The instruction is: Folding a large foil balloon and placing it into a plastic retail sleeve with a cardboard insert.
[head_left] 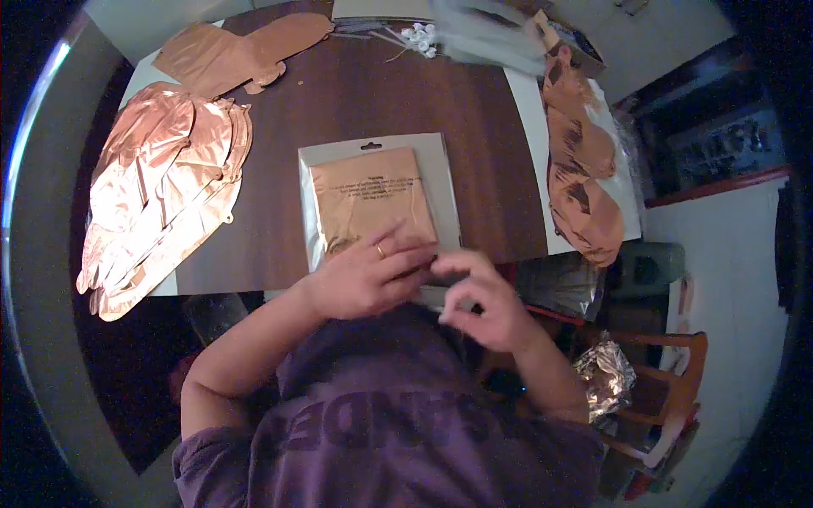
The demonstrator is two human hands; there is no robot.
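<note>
A flat clear plastic package (449,182) lies near the table's front edge, with a hang hole at its top. Inside it is a folded rose-gold foil sheet (364,186), with dark print near its top. Over the package's lower part my left hand (364,275) stretches out its fingers, a ring on one of them. To its right, by the package's lower right corner, my right hand (491,309) curls its fingers, thumb and fingertip drawn together in a loop. What this pinch holds, if anything, cannot be made out. The hands partly hide the package's lower edge.
A pile of shiny rose-gold foil balloons (161,186) covers the table's left side, flat copper-coloured foil (203,59) beyond it. More such foil (584,161) lies along the right edge. White small pieces (419,38) sit at the back. A wooden chair (677,381) stands at right.
</note>
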